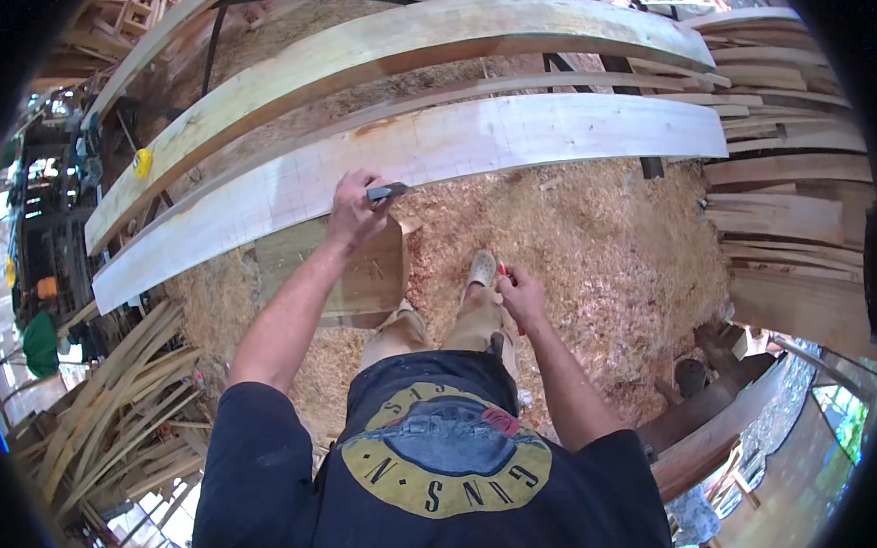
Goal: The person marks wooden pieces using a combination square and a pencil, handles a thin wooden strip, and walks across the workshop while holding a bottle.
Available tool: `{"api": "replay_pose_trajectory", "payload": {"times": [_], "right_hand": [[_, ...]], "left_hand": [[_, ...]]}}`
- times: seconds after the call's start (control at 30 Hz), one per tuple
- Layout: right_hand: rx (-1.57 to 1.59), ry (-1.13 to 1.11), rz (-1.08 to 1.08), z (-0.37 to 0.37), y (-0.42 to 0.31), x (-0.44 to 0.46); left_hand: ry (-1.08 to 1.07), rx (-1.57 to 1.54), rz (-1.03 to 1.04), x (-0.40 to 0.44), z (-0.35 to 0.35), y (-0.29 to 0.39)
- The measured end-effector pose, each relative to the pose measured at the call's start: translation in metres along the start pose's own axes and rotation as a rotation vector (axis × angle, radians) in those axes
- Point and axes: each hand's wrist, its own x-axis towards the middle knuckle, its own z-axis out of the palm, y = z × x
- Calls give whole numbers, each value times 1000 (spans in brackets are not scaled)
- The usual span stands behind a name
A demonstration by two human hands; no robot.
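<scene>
My left hand (356, 211) is closed around a small grey, flat-faced tool (385, 192), whose kind I cannot make out. It sits at the near edge of a long pale plank (472, 138), which bears thin pencil-like lines across its left half. My right hand (522, 298) is lower down, in front of my right leg and apart from the plank. Its fingers are wrapped round a thin red pencil (502, 269), with red showing above and below the fist.
Beyond the plank runs a thick curved beam (402, 55). A wide board (337, 268) lies low by my left leg. Wood shavings (601, 230) cover the floor. Stacked boards (787, 170) stand right; thin strips (124, 401) pile up left. A yellow tape measure (143, 163) hangs at the beam.
</scene>
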Motion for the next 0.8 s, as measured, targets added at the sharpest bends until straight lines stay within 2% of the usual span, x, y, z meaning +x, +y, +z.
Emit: {"api": "replay_pose_trajectory", "payload": {"times": [0.23,0.33,0.43,0.8], "right_hand": [[140,-19,-15,28,-7,-14],[143,-8,28,32,-10,-19],[61,1,-9,32,-14,-21],[65,-26,-100,43,-45,-12]], "left_hand": [[-24,0,-2,0,0,-1],[-1,13,-6,0,2,0],[-21,35,13,-1,3,-3],[20,8,27,0,5,-2]]}}
